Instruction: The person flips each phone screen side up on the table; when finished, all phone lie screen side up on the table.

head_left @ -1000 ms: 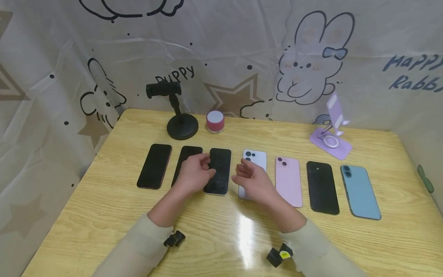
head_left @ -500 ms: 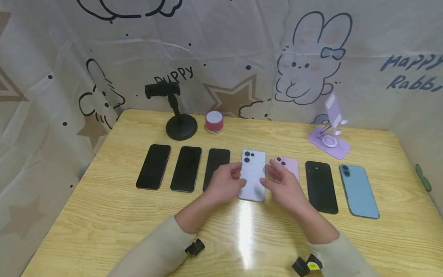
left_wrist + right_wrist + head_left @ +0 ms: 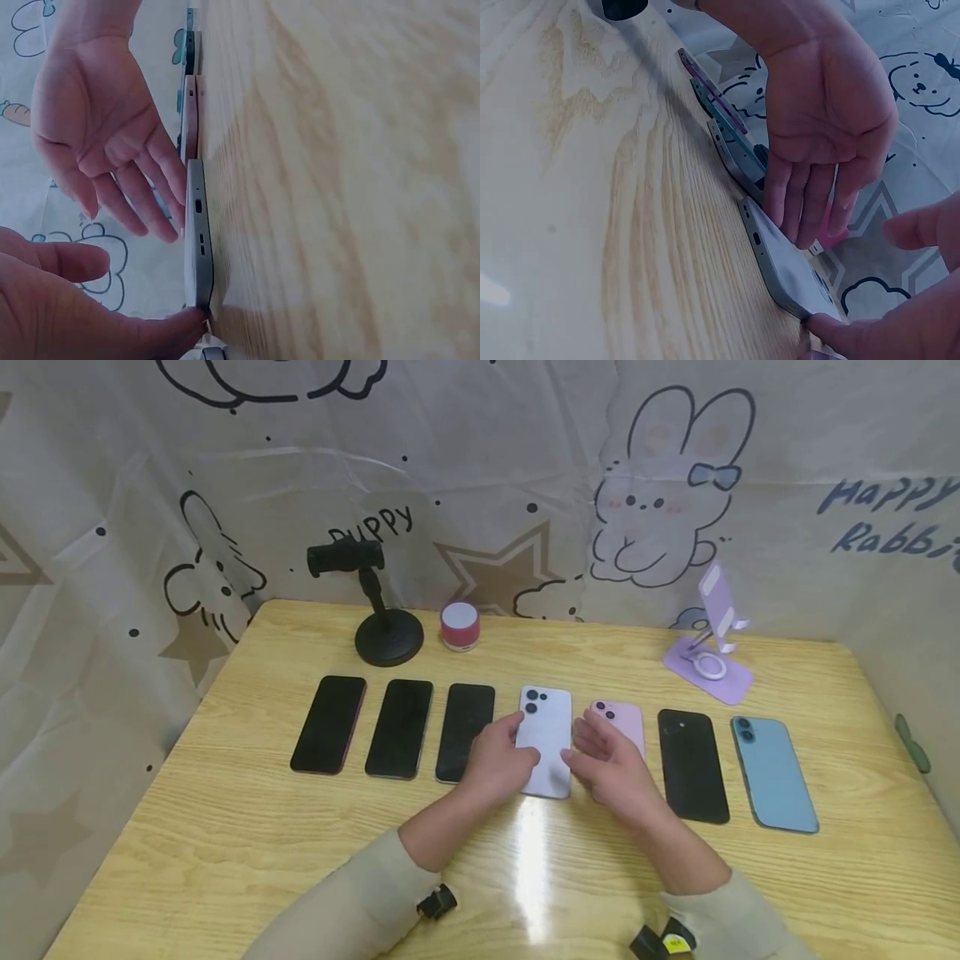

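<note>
A white phone (image 3: 546, 739) lies back up on the table between my two hands, its cameras at the far end. My left hand (image 3: 501, 758) is at its left edge, thumb over the back, and it overlaps the black phone (image 3: 463, 718) beside it. At the right edge is my right hand (image 3: 617, 770), partly covering a pink phone (image 3: 632, 724). The left wrist view shows the white phone's port edge (image 3: 199, 236) low on the wood, with left fingertips (image 3: 196, 319) right at its side. In the right wrist view, right fingertips (image 3: 817, 321) meet its edge.
Two more dark phones, one far left (image 3: 328, 724) and one nearer (image 3: 399, 728), extend the row. To the right lie a black phone (image 3: 693, 766) and a blue phone (image 3: 776, 775). Behind stand a black phone holder (image 3: 388, 637), a pink-and-white cylinder (image 3: 460, 627) and a purple stand (image 3: 708, 668).
Both hands have moved right, from around the third dark phone to either side of the white phone. Over the last half second they have shifted only slightly. The phones remain in their row.
</note>
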`<state>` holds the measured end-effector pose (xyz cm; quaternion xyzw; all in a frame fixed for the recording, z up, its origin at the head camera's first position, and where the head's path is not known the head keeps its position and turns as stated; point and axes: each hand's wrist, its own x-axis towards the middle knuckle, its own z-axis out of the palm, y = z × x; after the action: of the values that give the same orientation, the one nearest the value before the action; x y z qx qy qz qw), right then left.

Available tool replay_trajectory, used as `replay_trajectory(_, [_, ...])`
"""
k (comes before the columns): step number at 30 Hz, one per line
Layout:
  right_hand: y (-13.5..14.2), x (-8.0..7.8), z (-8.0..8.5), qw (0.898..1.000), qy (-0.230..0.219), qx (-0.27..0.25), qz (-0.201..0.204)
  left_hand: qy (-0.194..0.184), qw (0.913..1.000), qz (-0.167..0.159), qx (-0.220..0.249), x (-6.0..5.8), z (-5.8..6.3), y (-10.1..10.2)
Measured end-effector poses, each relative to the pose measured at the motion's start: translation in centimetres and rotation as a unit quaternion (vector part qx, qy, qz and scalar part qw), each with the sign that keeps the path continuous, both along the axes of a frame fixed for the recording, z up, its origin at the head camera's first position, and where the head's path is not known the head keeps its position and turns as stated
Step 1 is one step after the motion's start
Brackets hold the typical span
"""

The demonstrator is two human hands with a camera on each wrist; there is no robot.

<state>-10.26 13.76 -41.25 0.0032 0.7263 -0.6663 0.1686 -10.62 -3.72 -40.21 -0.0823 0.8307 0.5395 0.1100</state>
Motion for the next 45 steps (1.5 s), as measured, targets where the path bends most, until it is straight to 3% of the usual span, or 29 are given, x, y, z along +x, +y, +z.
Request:
replay_trajectory(15, [0.1,-0.4,0.7,0.998,-0.027,-0.032,-0.046,0.001,0.9949,0.085,0.055,-0.5,-0.3,0.1])
replay_trajectory(20, [0.1,-0.6,0.7,0.997,-0.032,-0.017,-0.063,-0.010,0.9913,0.091,0.095,-0.5,0.0,-0.1])
replay_trajectory(26, [0.2,-0.9,0.5,0.997,-0.043,-0.004,-0.067,-0.049,0.9805,0.104,0.159,-0.9,-0.1,-0.5])
replay_trajectory(34, [0.3,-0.8,0.4,0.997,-0.036,-0.023,-0.064,-0.070,0.9729,0.115,0.188,-1.2,0.1,-0.8])
replay_trajectory(41, [0.2,-0.3,0.5,0.997,0.010,0.041,-0.065,-0.063,0.9728,0.108,0.195,-1.4,0.1,-0.9])
replay_trajectory(45, [0.1,-0.2,0.6,0.994,0.024,0.079,-0.068,-0.054,0.9679,0.091,0.228,-1.5,0.0,-1.2])
